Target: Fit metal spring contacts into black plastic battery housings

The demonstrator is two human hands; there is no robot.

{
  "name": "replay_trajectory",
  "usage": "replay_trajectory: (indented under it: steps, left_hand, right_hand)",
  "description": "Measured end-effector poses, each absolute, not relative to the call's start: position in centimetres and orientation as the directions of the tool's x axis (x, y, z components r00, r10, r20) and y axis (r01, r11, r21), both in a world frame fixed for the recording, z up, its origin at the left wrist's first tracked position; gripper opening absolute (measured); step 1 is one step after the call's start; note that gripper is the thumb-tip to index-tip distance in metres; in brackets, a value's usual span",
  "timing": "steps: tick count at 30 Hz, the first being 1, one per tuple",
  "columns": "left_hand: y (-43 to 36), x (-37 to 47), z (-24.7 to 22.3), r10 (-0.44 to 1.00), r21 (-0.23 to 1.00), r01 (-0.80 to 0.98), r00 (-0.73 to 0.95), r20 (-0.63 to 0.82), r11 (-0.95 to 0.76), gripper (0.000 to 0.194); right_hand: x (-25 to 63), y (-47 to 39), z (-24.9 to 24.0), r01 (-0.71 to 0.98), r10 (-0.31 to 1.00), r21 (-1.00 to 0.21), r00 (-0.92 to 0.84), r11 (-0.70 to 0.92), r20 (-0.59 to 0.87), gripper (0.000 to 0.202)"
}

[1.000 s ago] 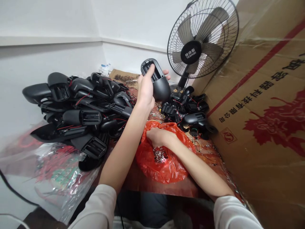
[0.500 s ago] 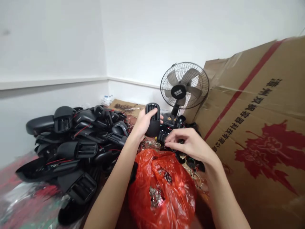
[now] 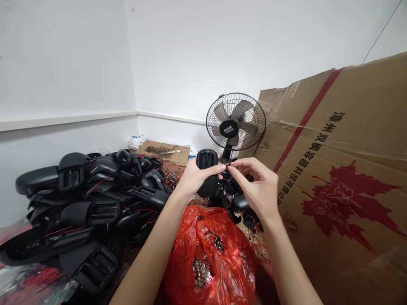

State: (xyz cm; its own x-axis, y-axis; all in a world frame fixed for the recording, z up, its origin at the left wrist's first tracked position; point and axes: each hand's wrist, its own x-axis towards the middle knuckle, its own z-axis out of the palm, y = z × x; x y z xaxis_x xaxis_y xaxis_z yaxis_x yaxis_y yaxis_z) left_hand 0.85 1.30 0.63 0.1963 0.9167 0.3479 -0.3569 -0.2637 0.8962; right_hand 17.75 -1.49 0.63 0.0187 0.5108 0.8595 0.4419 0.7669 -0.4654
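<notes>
- Fingers (image 3: 237,162) of right hand (image 3: 262,186): pinched nearly closed on a small part (image 3: 227,165), too tiny to identify.
- Left hand (image 3: 193,176): nearer; wrapped around black housing (image 3: 207,187).
- Housing: just left of those fingers, above the desk (image 3: 176,169), toward its far edge.
- Long axis: near upright; open compartment (image 3: 206,158) up, rounded end down toward red bag (image 3: 235,248).
</notes>
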Motion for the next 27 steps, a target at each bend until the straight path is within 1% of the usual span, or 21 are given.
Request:
replay_trajectory:
  steps: [2, 6, 10, 13, 16, 19, 24, 26, 27]
  left_hand:
    - [1.42, 0.85, 0.57, 0.915, 0.890, -0.360, 0.181, 0.360, -0.279, 0.048]
    - [1.53, 0.88, 0.36, 0.886, 0.866, -0.350, 0.165, 0.433, -0.358, 0.048]
    - [1.61, 1.04, 0.11, 0.859, 0.849, -0.329, 0.167, 0.483, -0.413, 0.045]
    - [1.67, 1.09, 0.03, 0.855, 0.844, -0.314, 0.149, 0.497, -0.436, 0.045]
    - [1.57, 1.02, 0.18, 0.845, 0.836, -0.296, 0.137, 0.517, -0.463, 0.047]
    - [1.30, 1.02, 0.46, 0.837, 0.835, -0.219, 0.111, 0.535, -0.505, 0.046]
    - [1.05, 1.32, 0.55, 0.807, 0.807, -0.115, 0.055, 0.588, -0.580, 0.029]
    - [1.10, 1.41, 0.46, 0.808, 0.805, -0.112, 0.036, 0.589, -0.582, 0.028]
    - [1.14, 1.44, 0.41, 0.816, 0.811, -0.129, 0.025, 0.578, -0.570, 0.029]
  right_hand:
    - [17.76, -1.49, 0.66, 0.419, 0.539, -0.501, 0.030, 0.757, 0.841, 0.003]
    - [17.61, -1.49, 0.67, 0.383, 0.592, -0.563, 0.051, 0.732, 0.804, 0.006]
    - [17.36, -1.34, 0.45, 0.344, 0.623, -0.601, 0.059, 0.721, 0.780, 0.008]
    - [17.19, -1.19, 0.23, 0.338, 0.613, -0.594, 0.061, 0.730, 0.788, 0.006]
    - [17.01, -1.18, 0.11, 0.376, 0.560, -0.540, 0.062, 0.753, 0.826, 0.005]
    - [16.87, -1.29, 0.13, 0.423, 0.533, -0.508, 0.068, 0.750, 0.843, 0.006]
    - [16.88, -1.25, 0.13, 0.415, 0.556, -0.540, 0.092, 0.732, 0.826, 0.008]
    - [16.95, -1.11, 0.09, 0.381, 0.577, -0.565, 0.095, 0.732, 0.811, 0.011]
    - [17.00, -1.04, 0.08, 0.355, 0.597, -0.588, 0.097, 0.726, 0.796, 0.016]
